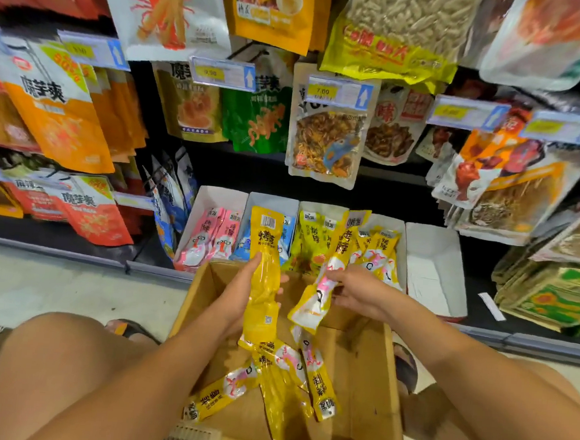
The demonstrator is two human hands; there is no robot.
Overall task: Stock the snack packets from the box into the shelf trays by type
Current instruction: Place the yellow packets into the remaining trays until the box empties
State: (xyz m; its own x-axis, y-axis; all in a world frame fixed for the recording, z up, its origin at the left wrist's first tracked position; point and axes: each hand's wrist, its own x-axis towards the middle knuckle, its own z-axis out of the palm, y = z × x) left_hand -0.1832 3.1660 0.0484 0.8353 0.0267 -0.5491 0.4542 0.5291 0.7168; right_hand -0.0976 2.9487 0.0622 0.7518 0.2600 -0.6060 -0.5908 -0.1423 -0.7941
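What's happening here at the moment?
A person crouched at the shelf is sorting snack packets. The left hand holds one yellow packet upright over the cardboard box, while the right hand pinches a second yellow packet beside it. Several more yellow packets lie in the box. The shelf trays behind already hold pink, blue and yellow packets.

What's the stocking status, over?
Left grip holds a yellow packet; right grip pinches a second packet. More packets loose in box. Path to yellow trays open.
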